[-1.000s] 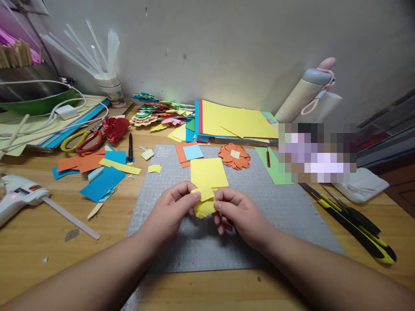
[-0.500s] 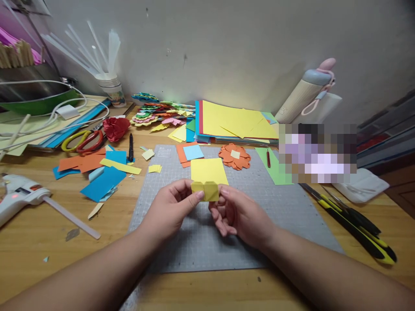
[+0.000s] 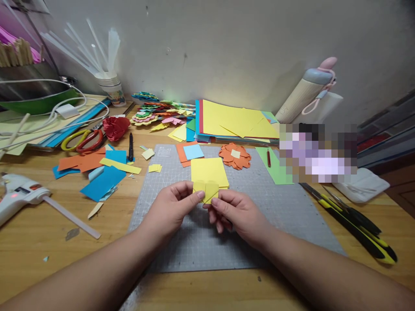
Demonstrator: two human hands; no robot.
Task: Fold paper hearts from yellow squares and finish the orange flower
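A small folded yellow paper piece [image 3: 206, 190] is pinched between both hands just above the grey cutting mat [image 3: 181, 242]. My left hand [image 3: 171, 207] grips its left side with thumb and forefinger. My right hand [image 3: 236, 214] holds its right and lower edge, fingers curled. Right behind the piece a flat yellow paper square [image 3: 208, 171] lies on the mat. An orange paper flower [image 3: 234, 156] sits further back on the mat.
A glue gun [image 3: 19, 194] lies at the left, scissors [image 3: 82, 140] and coloured paper scraps [image 3: 100, 172] behind it. A stack of coloured sheets [image 3: 233, 123] lies at the back. Yellow-black utility knives [image 3: 353, 226] lie at the right, beside a bottle [image 3: 304, 93].
The yellow piece went from crumpled and low to held up flat, and is now turned with a point facing down. My right fingers have closed back onto it.
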